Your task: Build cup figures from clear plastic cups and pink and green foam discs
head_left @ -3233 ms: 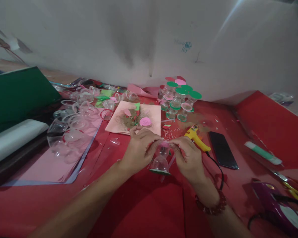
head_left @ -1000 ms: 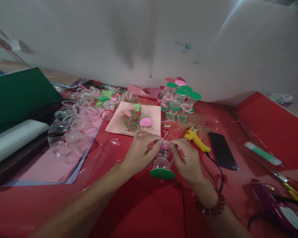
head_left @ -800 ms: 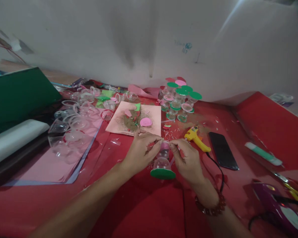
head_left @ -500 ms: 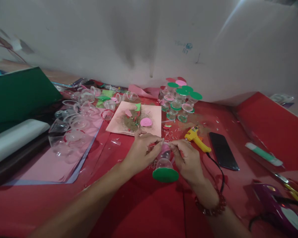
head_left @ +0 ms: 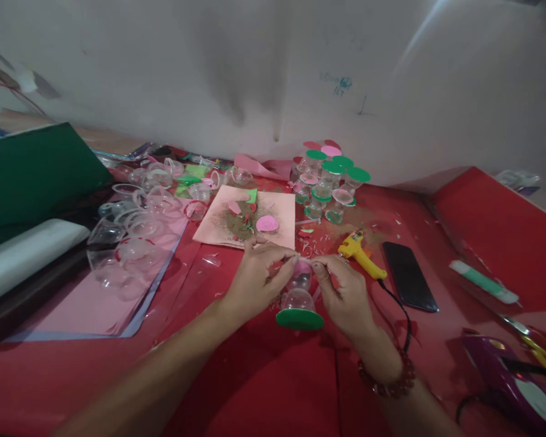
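Observation:
An hourglass-shaped piece (head_left: 299, 298) made of two clear plastic cups joined end to end is between my hands. A green disc (head_left: 299, 319) caps its near end, and its far end shows pink. My left hand (head_left: 259, 276) is closed, thumb and fingers pinching the left side of the far rim. Closed as well, my right hand (head_left: 346, 294) pinches the right side of that rim. My fingertips hide part of the rim. Beyond my left hand, a pink disc (head_left: 267, 223) lies on a pale pink sheet (head_left: 282, 203) with brown grains and paper scraps.
Several similar cup pieces (head_left: 332, 173) with green and pink discs stand at the back. Loose clear cups (head_left: 148, 227) crowd the left. To the right are a yellow glue gun (head_left: 361, 255), a black phone (head_left: 409, 276), a green-and-white cutter (head_left: 482, 282) and a purple device (head_left: 505, 376).
The hourglass-shaped piece has tilted slightly, its green end shifting a little left and up. Both hands keep their pinch at the far rim.

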`<state>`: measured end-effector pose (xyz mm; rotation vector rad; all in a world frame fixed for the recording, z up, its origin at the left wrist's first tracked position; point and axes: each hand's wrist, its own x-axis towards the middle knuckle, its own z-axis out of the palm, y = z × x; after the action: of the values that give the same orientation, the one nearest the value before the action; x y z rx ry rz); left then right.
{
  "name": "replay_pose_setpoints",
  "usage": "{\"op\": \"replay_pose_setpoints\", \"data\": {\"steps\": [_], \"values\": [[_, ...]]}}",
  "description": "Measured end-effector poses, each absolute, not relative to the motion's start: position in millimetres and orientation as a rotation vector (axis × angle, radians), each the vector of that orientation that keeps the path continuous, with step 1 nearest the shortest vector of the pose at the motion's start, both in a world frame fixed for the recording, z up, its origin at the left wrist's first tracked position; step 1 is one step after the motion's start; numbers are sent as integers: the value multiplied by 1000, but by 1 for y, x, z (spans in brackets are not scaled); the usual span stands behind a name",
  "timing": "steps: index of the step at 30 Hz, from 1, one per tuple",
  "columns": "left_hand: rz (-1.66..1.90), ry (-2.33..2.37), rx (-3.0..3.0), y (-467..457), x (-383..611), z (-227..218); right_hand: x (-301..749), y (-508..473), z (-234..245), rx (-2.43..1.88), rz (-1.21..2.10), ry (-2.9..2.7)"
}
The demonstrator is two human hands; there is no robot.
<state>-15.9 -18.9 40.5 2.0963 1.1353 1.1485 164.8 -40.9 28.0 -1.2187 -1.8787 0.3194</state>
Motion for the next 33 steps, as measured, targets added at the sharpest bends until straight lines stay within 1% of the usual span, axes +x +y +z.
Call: {"op": "replay_pose_setpoints", "data": {"steps": [4,8,12,17,27,33], "values": [[1174,1144,2094,-19,-16,42,166,-41,28,-1196,357,-1874],[1171,1150,2069,-18,-16,41,166,-40,26,-1208,296,-1881],[1085,1124,2022,-16,-15,37,166,-38,26,-1231,223,-1895],[957,1052,2030,-16,-15,37,165,-39,24,-1240,216,-1930],[1088,1084,2077,-20,-16,41,165,-41,30,-1230,323,-1883],[1140,1109,2078,-22,-16,47,165,-42,29,-1207,496,-1770]]}}
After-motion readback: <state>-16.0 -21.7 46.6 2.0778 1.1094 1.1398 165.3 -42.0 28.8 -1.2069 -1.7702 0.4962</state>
